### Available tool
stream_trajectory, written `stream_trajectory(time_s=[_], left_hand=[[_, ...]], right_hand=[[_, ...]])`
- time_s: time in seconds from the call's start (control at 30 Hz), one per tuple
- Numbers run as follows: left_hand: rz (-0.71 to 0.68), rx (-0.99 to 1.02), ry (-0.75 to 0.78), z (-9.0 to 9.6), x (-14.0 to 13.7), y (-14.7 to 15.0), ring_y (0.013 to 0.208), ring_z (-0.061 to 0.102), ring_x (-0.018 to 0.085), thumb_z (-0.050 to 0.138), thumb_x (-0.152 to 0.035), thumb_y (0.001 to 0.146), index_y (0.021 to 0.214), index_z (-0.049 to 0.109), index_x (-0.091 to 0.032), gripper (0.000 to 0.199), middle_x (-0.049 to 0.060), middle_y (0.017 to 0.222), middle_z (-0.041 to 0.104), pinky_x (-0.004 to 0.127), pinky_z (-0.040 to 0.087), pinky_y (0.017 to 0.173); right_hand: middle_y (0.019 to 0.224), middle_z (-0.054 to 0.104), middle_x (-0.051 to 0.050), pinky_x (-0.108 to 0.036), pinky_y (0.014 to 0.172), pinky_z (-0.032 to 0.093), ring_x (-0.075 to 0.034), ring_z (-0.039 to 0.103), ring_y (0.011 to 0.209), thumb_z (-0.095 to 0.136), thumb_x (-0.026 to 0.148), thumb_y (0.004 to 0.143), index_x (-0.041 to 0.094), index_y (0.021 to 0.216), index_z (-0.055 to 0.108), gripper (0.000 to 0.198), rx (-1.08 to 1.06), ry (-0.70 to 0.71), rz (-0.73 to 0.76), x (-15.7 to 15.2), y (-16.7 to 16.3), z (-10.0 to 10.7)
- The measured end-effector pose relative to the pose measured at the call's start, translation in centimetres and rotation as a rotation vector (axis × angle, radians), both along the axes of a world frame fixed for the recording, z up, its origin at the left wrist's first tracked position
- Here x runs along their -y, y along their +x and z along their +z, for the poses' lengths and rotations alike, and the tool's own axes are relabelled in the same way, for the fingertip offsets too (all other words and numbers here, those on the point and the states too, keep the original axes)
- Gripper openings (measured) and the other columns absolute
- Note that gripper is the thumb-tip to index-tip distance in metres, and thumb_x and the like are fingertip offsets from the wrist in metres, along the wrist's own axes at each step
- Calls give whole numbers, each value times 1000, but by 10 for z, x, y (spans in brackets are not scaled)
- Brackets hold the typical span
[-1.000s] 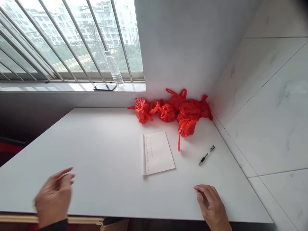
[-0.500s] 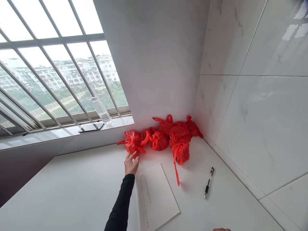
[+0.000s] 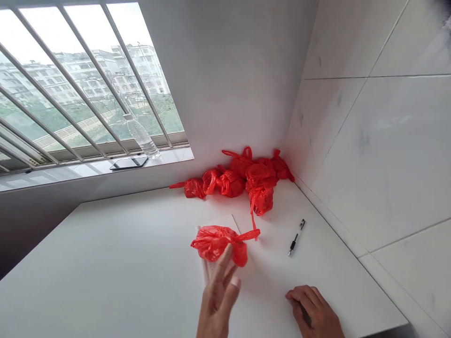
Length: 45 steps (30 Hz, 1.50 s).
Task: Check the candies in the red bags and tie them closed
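My left hand is at a tied red plastic bag, its index finger at the knot and its thumb standing apart below. The bag is over the white paper, hiding much of it; what is inside the bag cannot be seen. Resting on the table at the lower right, my right hand has its fingers curled together, with nothing visible in them. Several more red plastic bags lie bunched in the corner beyond the paper.
A black and clear pen lies on the white table near the tiled wall. On the window sill are a clear water bottle and a dark flat phone-like device. Metal bars cross the window.
My left hand has brought a red bag from the left end of the pile toward me, over the paper. My right hand has come further into view. The camera view has tilted down.
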State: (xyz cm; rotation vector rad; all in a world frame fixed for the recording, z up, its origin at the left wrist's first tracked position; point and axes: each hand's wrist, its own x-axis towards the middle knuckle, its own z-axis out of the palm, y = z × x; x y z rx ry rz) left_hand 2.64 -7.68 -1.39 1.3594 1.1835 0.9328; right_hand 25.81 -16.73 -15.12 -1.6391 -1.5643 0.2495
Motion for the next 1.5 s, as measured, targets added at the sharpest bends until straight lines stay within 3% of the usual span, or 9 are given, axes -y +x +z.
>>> stream_trajectory(time_s=[0.17, 0.43, 0.63, 0.83, 0.97, 1.07, 1.17, 1.33, 1.5], left_hand=[[-58, -187, 201, -10, 54, 9, 107, 74, 30, 57, -46, 98, 126, 72, -45, 32, 7, 123, 75, 45, 65, 87], [-64, -598, 467, -22, 14, -10, 128, 58, 35, 60, -32, 94, 140, 63, -35, 45, 9, 130, 70, 57, 51, 106], [-35, -621, 421, -30, 19, -15, 86, 65, 29, 57, -33, 95, 95, 75, -34, 18, 6, 84, 71, 44, 57, 76], [181, -630, 306, -6, 30, -43, 83, 67, 25, 53, -46, 99, 104, 68, -31, 22, 7, 96, 70, 30, 48, 45], [95, -607, 412, -10, 37, -25, 113, 65, 28, 61, -42, 95, 129, 62, -31, 36, 9, 126, 66, 39, 60, 82], [56, -617, 463, -18, 38, -16, 106, 66, 27, 64, -33, 90, 115, 72, -30, 26, 6, 108, 73, 44, 56, 94], [177, -612, 437, -19, 36, -30, 91, 66, 25, 60, -33, 92, 92, 74, -26, 15, 4, 88, 72, 40, 56, 84], [411, -566, 186, -7, 38, -48, 95, 71, 27, 63, -53, 91, 113, 72, -27, 35, 5, 108, 75, 35, 57, 72], [178, -577, 572, 5, 40, -19, 121, 59, 27, 70, -35, 91, 133, 64, -31, 43, 5, 125, 68, 42, 50, 103]], right_hand=[[119, 70, -7, -32, 79, 63, -23, 72, 101, 49, 42, 105, 29, 137, 55, 35, -276, -199, -42, 9, -7, 51], [132, 63, -8, -47, 101, 55, -28, 59, 121, 56, 43, 102, 29, 150, 44, 51, -37, -106, 95, -20, -28, 92], [96, 64, -5, -45, 88, 55, -24, 60, 94, 51, 35, 104, 25, 93, 61, 19, -68, -168, 164, -33, -14, 96], [125, 60, -9, -49, 98, 52, -31, 53, 124, 56, 43, 101, 26, 100, 64, 19, -134, -169, 8, -26, 28, 113], [142, 54, -7, -56, 118, 35, -29, 44, 137, 62, 37, 98, 29, 136, 55, 39, -86, -179, 200, -29, 13, 121], [114, 68, -5, -61, 123, 21, -26, 60, 112, 63, 28, 97, 25, 120, 64, 23, -43, -213, 301, -35, 1, 122], [94, 68, -2, -53, 110, 41, -23, 63, 93, 60, 29, 98, 23, 95, 64, 8, -183, -284, 261, -34, 6, 126], [91, 63, -2, -34, 78, 51, -19, 60, 82, 53, 49, 102, 23, 95, 57, 27, -534, -359, 131, -25, 26, 143], [94, 58, 0, -30, 79, 50, -17, 57, 85, 57, 51, 101, 24, 103, 56, 27, -617, -366, 205, -23, 17, 151]])
